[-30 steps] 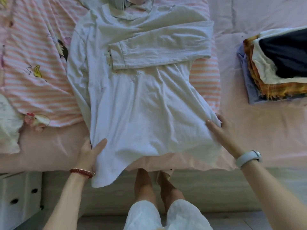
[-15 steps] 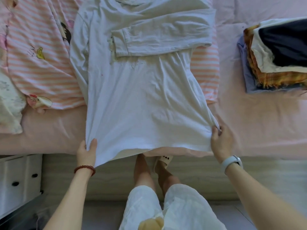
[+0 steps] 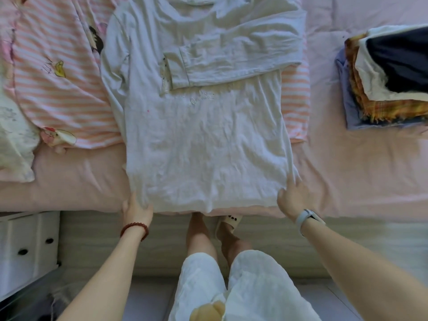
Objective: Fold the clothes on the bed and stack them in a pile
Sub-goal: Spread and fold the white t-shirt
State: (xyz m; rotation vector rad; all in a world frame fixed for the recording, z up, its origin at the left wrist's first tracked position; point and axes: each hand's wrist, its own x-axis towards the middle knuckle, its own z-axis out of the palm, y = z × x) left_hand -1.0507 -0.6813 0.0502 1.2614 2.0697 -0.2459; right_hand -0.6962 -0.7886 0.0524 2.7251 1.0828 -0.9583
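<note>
A white long-sleeved shirt (image 3: 203, 140) lies flat on the pink bed (image 3: 347, 172), one sleeve folded across its chest. My left hand (image 3: 136, 208) grips the shirt's bottom left corner at the bed's near edge. My right hand (image 3: 293, 198) pinches the bottom right corner. The hem lies along the mattress edge. A pile of folded clothes (image 3: 389, 82) stands at the right, with a dark garment on top and a plaid one beneath.
A pink-and-white striped garment (image 3: 58, 96) with cartoon prints lies under and left of the shirt. A white patterned cloth (image 3: 14, 140) lies at the far left. A white drawer unit (image 3: 27, 246) stands by the bed at lower left. My legs stand against the bed.
Both hands have drawn the shirt's hem up from hanging over the bed edge onto the mattress and pulled it flat. The view has shifted closer.
</note>
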